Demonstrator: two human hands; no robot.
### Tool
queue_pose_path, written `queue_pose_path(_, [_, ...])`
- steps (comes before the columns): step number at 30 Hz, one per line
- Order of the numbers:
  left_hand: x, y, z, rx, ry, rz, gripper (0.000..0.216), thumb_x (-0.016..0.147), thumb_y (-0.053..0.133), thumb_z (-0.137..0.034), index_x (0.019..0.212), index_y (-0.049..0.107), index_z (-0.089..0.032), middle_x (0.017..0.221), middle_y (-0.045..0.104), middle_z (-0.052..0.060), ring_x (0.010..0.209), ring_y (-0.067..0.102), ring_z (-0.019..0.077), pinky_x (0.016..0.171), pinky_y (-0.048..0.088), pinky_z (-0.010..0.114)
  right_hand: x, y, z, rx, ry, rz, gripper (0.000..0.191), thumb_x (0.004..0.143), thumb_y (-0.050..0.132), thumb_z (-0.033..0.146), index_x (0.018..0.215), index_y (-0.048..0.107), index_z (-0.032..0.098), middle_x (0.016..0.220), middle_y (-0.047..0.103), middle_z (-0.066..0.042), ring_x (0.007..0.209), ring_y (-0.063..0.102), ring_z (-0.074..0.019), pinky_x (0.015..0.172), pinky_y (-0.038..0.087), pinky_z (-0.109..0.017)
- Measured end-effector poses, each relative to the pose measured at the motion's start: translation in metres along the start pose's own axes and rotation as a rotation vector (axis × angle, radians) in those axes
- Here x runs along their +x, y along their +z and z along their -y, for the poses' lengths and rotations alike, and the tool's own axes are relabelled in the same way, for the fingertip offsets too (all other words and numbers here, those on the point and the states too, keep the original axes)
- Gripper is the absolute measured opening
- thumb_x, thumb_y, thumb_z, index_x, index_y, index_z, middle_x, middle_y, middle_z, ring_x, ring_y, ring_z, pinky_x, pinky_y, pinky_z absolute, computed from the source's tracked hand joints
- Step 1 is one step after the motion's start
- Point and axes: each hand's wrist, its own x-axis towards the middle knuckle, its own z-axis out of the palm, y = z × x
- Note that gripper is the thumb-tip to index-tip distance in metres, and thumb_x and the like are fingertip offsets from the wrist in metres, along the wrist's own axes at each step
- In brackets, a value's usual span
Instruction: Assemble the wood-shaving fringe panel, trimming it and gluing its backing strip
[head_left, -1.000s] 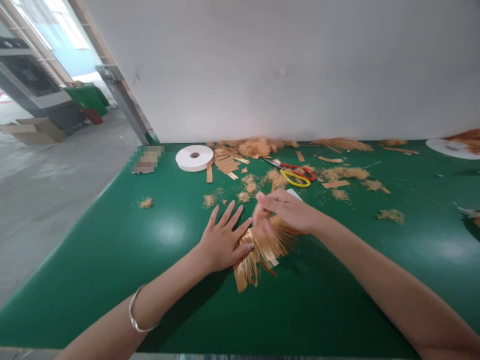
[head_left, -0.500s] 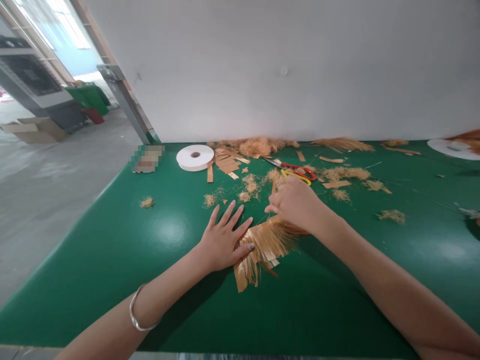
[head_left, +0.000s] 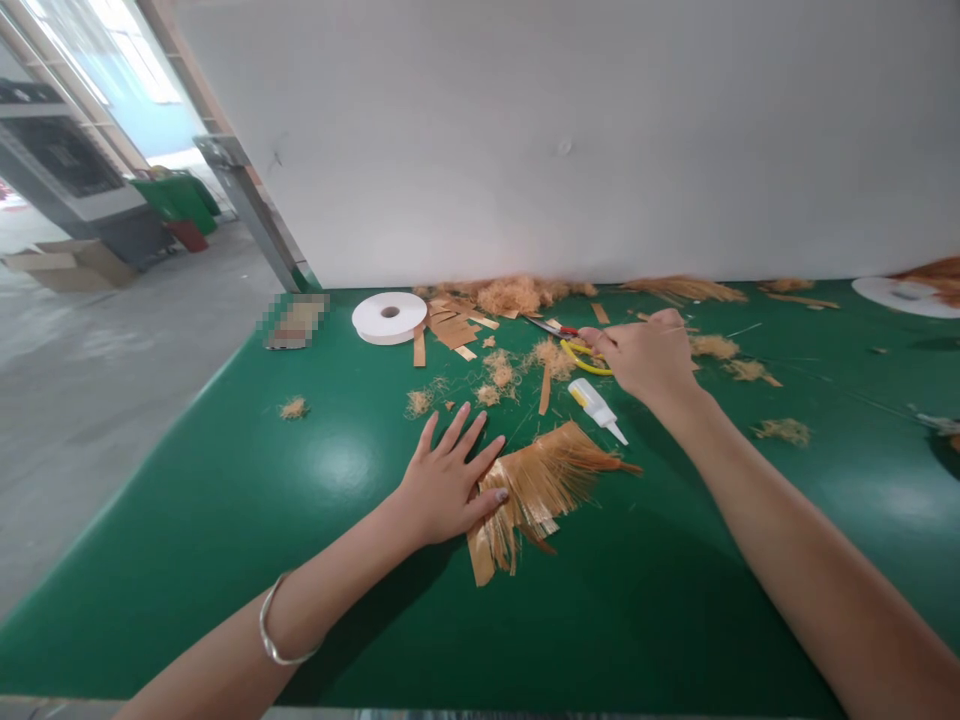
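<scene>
Scissors (head_left: 571, 358) in right fingers (head_left: 604, 338); fringe (head_left: 544, 480) touching left fingers (head_left: 486, 496)

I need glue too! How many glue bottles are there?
1. The glue bottle lies on the green table, beside the right hand; others could hide under scraps.

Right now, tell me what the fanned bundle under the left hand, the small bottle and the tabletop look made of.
Fanned bundle: thin tan-gold strips with a sheen, perhaps foil or plastic film.
Small bottle: smooth white body, yellow end, narrow nozzle, probably plastic.
Tabletop: smooth green sheet, semi-gloss, perhaps vinyl or rubber; soft light patches reflect on it.
</scene>
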Motion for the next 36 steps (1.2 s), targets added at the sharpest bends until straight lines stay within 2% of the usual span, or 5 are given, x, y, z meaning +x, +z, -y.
queue_pose_path(12, [0.000,-0.002,-0.001,-0.023,-0.013,0.027,0.061,0.089,0.023,-0.061,0.142,0.029,-0.031,0.151,0.024,0.004,0.141,0.009,0.0300,0.110,0.005,0.055,-0.007,0.014,0.019,1.540,0.095,0.579,0.056,0.086,0.032,0.065,0.068,0.060,0.019,0.057,0.062,-0.004,0.075,0.065,-0.0181,0.079,0.048,-0.035])
queue_pose_path(18, [-0.001,0.000,-0.001,-0.013,-0.004,0.003,0.060,0.089,0.024,-0.060,0.142,0.029,-0.031,0.151,0.025,0.004,0.140,0.011,0.0301,0.110,0.005,0.055,-0.014,0.023,0.037,1.425,-0.205,0.497,0.053,0.087,0.040,0.058,0.115,0.061,0.019,0.123,0.059,-0.012,0.119,0.052,-0.0238,0.089,0.046,-0.037])
queue_pose_path(25, [-0.001,0.002,-0.001,-0.017,-0.007,-0.006,0.061,0.089,0.024,-0.061,0.141,0.033,-0.030,0.150,0.027,0.006,0.140,0.012,0.0300,0.110,0.003,0.053,-0.030,0.026,0.061,0.534,-0.737,0.057,0.029,0.091,0.044,0.020,0.113,0.064,0.020,0.122,0.060,-0.007,0.114,0.055,-0.0217,0.092,0.039,-0.040])
queue_pose_path(29, [-0.002,0.002,-0.002,-0.012,-0.013,-0.037,0.060,0.089,0.027,-0.060,0.140,0.034,-0.030,0.149,0.029,0.005,0.140,0.014,0.0296,0.111,0.003,0.051,-0.038,0.019,0.073,0.155,-0.916,-0.142,0.035,0.094,0.034,0.013,0.090,0.068,0.014,0.087,0.071,-0.009,0.087,0.061,-0.0179,0.070,0.037,-0.031])
queue_pose_path(36, [-0.001,-0.001,-0.002,-0.038,0.002,0.003,0.060,0.089,0.026,-0.060,0.136,0.041,-0.026,0.149,0.028,0.008,0.140,0.011,0.0312,0.110,0.003,0.054,-0.051,0.001,0.090,0.387,-0.630,0.396,0.050,0.089,0.044,0.046,0.050,0.048,0.016,0.051,0.050,0.000,0.050,0.039,-0.0096,0.050,0.022,-0.026])
